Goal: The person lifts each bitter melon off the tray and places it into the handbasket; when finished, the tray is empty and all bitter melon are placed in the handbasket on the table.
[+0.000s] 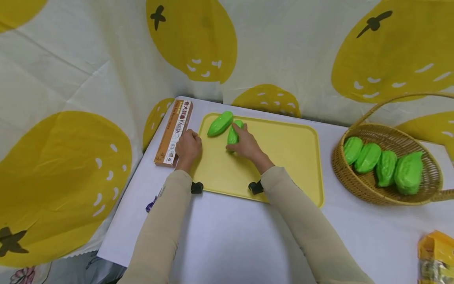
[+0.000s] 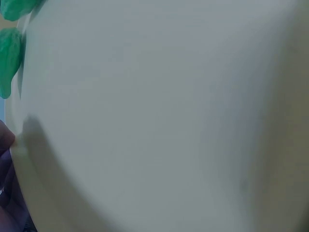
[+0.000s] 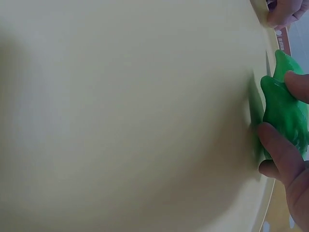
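On the yellow tray (image 1: 287,157) lie two glossy green star fruits. My right hand (image 1: 246,145) holds the nearer star fruit (image 1: 232,136) between thumb and fingers, over the tray's far left part. In the right wrist view this ribbed star fruit (image 3: 285,113) shows between the thumb and fingers, just above or on the tray; I cannot tell which. The other star fruit (image 1: 220,124) lies beside it, close to the far left corner. With curled fingers my left hand (image 1: 188,146) grips the tray's left rim, its thumb (image 2: 6,137) showing at the edge in the left wrist view.
A wicker basket (image 1: 340,161) with a tall handle stands right of the tray and holds several green star fruits. Left of the tray lies a pasta box (image 1: 173,134). A small purple wrapper (image 1: 150,205) and an orange packet (image 1: 436,256) are nearer the front. A patterned cloth hangs behind.
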Available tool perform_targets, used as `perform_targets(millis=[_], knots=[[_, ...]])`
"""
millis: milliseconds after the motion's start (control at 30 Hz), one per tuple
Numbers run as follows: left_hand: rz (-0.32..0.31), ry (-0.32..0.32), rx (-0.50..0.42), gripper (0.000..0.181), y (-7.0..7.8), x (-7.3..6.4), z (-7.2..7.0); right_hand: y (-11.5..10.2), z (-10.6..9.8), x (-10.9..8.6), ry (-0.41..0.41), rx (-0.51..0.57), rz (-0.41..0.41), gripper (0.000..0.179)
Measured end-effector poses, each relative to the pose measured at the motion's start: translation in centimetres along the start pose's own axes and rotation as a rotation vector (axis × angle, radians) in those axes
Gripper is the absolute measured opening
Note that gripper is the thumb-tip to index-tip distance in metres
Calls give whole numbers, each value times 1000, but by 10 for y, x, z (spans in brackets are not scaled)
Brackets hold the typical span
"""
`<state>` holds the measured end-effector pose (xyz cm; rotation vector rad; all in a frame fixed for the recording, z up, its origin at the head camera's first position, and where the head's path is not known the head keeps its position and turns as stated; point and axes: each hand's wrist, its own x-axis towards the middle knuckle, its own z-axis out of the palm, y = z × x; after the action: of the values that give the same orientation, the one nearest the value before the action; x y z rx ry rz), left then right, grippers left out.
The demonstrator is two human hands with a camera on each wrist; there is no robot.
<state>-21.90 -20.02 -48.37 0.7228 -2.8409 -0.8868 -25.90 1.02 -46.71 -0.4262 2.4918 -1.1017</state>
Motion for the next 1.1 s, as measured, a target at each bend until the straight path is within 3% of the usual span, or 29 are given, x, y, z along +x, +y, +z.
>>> perform_targets(millis=[433, 833, 1100], knots=[[-5, -25, 1, 22, -2, 2, -1, -3, -8, -12, 17, 10, -53, 95], [14, -47, -2, 21, -2, 0, 1, 4, -18, -38, 42, 19, -72, 95], [16, -28, 10, 21, -3, 1, 1, 5, -34, -58, 68, 38, -99, 93]])
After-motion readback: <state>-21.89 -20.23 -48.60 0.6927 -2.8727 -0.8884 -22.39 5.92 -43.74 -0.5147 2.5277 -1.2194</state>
